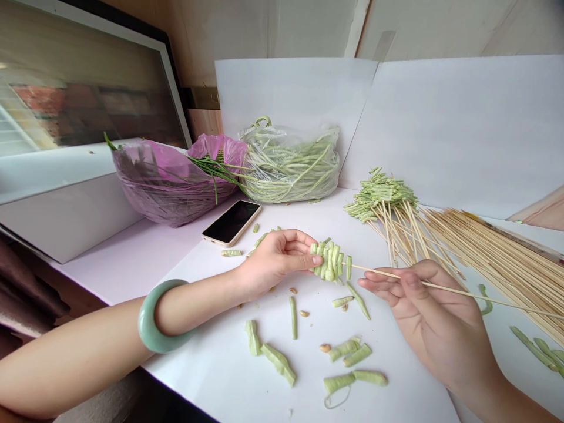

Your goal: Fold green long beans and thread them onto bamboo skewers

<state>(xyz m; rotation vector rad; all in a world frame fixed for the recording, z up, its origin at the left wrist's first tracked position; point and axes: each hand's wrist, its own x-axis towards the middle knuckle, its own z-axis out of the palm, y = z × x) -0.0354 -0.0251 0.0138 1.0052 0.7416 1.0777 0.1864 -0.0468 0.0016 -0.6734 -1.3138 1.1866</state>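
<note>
My left hand (279, 255), with a pale green bangle on its wrist, pinches a row of cut green bean pieces (328, 261) threaded on a thin wooden skewer (467, 294). One piece (348, 267) sits slightly apart from the others along the stick. My right hand (436, 320) holds the bare length of the skewer between thumb and fingers; the stick runs off toward the right. Loose bean pieces (278, 363) and a few small brown beans (325, 348) lie on the white tabletop (220, 370) below my hands.
Behind stand a purple bag (171, 182) of greens and a clear bag (291, 164) of long beans. A phone (232, 222) lies before them. Finished bean skewers (385, 194) are piled at the back right, beside many bare skewers (497, 252). White boards (291, 88) stand behind.
</note>
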